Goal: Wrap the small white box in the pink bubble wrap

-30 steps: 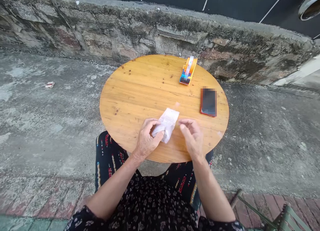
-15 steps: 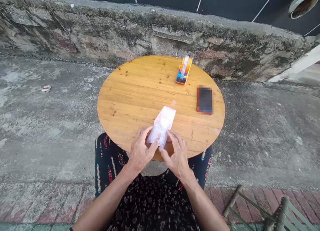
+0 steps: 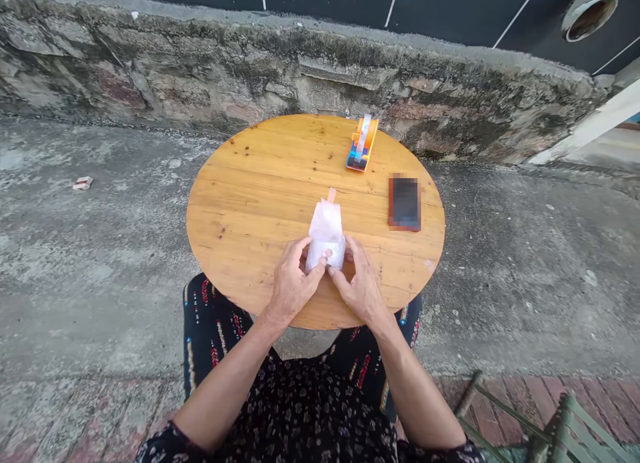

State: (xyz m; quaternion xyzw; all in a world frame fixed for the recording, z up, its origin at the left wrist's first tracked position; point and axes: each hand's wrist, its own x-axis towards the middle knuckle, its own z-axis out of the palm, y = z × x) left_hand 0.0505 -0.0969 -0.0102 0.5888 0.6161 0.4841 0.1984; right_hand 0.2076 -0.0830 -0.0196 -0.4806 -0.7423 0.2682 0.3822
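Note:
A small whitish, crinkled plastic packet (image 3: 326,231) stands upright above the near part of a round wooden table (image 3: 250,203). Both hands pinch its lower end. My left hand (image 3: 293,281) grips it from the left with thumb and fingers. From the right, my right hand (image 3: 359,285) closes its fingertips on the same end. A small pinkish tip shows at the packet's far end.
An orange and blue tape dispenser (image 3: 361,145) sits at the table's far side. A dark phone (image 3: 405,202) lies at the right. A rough stone wall (image 3: 150,76) runs behind. A green chair frame (image 3: 550,423) is at the lower right, and a scrap (image 3: 83,183) lies on the concrete.
My right hand came in from the right and took hold of the packet's lower end. The packet swung from a tilt to upright.

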